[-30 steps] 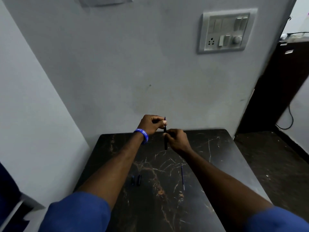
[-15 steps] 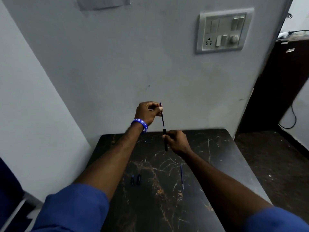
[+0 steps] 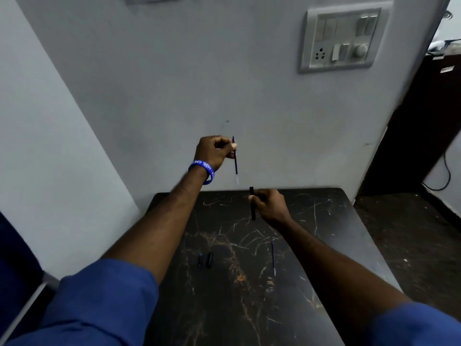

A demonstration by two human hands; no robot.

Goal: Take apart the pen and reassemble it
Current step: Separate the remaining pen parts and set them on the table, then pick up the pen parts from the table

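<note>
refill pinched near its top by the left hand, thumb and forefinger closed on it, the rest of the fingers curled in; it hangs almost upright in the air, thin and blue with a pale clear end at the bottom, clear of the barrel and a little above and to the left of it. barrel, a short black tube, stands nearly vertical in the right hand, whose fingers wrap its middle so both ends stick out. the left hand is raised higher than the right, in front of the wall; the right sits just over the far edge of the table. both forearms reach forward, bare below rolled blue sleeves, and a blue wristband with white lettering rings the left wrist.

on the table lie two small dark pen pieces side by side (one shows a blue tip, exact parts too small to tell), and well to their right a second thin blue refill lying lengthwise. the tabletop is black, glossy, veined with brown and white like marble, rounded at the far corners.

behind it a plain grey wall carries a switch panel with a socket and a round knob. dark wooden furniture stands to the right, a black cable looping beside it.
</note>
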